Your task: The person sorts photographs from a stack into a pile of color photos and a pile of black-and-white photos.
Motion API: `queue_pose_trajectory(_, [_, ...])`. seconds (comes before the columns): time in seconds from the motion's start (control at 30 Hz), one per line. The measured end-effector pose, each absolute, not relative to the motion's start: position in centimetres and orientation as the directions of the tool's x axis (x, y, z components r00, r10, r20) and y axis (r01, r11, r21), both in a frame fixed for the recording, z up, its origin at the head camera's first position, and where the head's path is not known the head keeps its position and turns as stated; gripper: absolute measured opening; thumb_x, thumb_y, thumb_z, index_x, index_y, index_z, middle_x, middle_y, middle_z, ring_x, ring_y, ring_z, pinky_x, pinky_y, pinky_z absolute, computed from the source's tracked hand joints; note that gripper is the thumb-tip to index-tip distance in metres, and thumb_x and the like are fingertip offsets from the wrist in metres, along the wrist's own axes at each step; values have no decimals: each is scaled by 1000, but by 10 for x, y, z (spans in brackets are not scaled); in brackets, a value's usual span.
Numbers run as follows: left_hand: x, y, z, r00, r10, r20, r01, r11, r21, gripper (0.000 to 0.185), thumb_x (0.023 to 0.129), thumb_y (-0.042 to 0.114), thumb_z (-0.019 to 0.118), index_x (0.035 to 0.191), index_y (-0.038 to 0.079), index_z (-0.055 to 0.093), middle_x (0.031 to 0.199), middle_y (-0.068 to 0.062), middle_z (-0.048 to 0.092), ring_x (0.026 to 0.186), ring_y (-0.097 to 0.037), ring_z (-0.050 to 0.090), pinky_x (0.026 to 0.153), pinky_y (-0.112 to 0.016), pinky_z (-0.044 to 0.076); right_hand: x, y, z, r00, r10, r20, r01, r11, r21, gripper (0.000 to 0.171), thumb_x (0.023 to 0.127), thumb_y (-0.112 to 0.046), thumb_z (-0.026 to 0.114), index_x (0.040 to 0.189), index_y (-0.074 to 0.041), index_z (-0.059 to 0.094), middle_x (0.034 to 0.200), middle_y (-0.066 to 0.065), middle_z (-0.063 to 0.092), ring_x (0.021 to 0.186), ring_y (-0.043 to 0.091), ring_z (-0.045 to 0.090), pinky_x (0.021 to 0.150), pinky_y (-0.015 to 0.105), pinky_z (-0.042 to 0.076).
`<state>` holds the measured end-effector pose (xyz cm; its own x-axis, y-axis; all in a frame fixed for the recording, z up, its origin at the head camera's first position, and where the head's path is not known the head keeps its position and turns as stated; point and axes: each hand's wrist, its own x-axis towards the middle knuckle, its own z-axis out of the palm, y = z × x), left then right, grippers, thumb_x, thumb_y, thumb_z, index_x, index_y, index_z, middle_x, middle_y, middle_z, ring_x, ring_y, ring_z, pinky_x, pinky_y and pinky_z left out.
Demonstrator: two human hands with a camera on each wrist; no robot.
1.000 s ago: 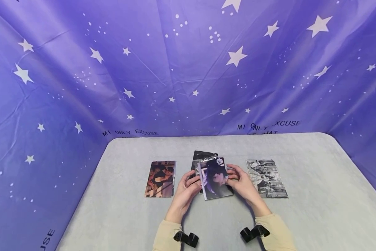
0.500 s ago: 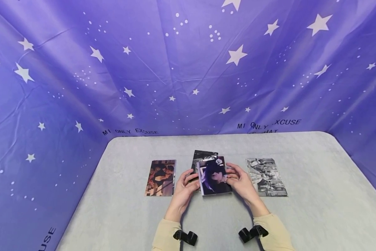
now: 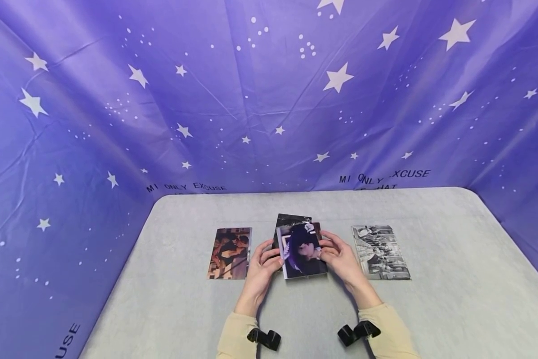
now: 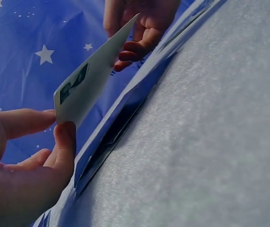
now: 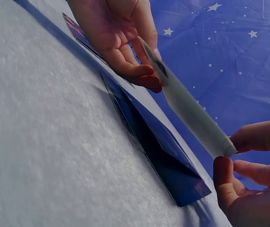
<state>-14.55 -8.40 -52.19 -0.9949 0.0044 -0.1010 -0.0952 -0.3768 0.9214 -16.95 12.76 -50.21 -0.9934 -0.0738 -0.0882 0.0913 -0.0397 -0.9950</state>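
Both hands hold up a glossy photo print point(image 3: 302, 254) with a dark and purple portrait. My left hand point(image 3: 263, 267) pinches its left edge between thumb and fingers; my right hand point(image 3: 342, 259) pinches the right edge. In the left wrist view the pale back of the photo print point(image 4: 97, 71) faces down, with a dark printed mark near the left fingers. Behind it, in the head view, a dark photo print point(image 3: 288, 219) shows only at its top and left. Under the hands in the right wrist view, bent dark prints point(image 5: 153, 156) lie on the table.
A brown-toned photo print point(image 3: 230, 253) lies on the grey table point(image 3: 304, 319) to the left, with another edge showing under it. To the right lies a black-and-white print point(image 3: 383, 253). A purple star-patterned cloth point(image 3: 251, 109) hangs behind the table.
Both hands have shifted slightly left and a little up in the head view, carrying the purple portrait print along. Its tilt has changed slightly. The prints on the table stay put.
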Motion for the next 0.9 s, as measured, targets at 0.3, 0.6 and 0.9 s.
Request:
queue_pose_trajectory(0.3, [-144, -86, -526, -993, -49, -106, -78, -399, 914, 58, 81, -18, 55, 137, -10, 40, 103, -13, 61, 82, -10, 62, 75, -24, 52, -170, 117, -505, -996, -78, -46, 53, -81, -995, 61, 79, 19, 55, 138, 13, 41, 111, 26, 57, 84, 8, 59, 75, 17, 49])
queue_pose_trajectory(0.6, [-144, -98, -524, -989, -7, -147, -129, -435, 891, 62, 85, -16, 53, 143, -5, 36, 104, -11, 64, 84, -10, 64, 72, -26, 54, -173, 105, -506, -993, -108, -56, 64, -68, -996, 58, 81, 17, 56, 137, 8, 47, 114, 25, 56, 84, 11, 59, 77, 19, 49])
queue_pose_trajectory(0.9, [-143, -111, -521, -992, 18, -126, -122, -403, 907, 65, 86, -15, 52, 146, -2, 33, 109, -13, 64, 86, -12, 65, 73, -28, 55, -173, 98, -508, -984, -166, -68, 85, -98, -992, 59, 82, 16, 55, 139, 7, 45, 115, 27, 55, 84, 11, 60, 74, 20, 49])
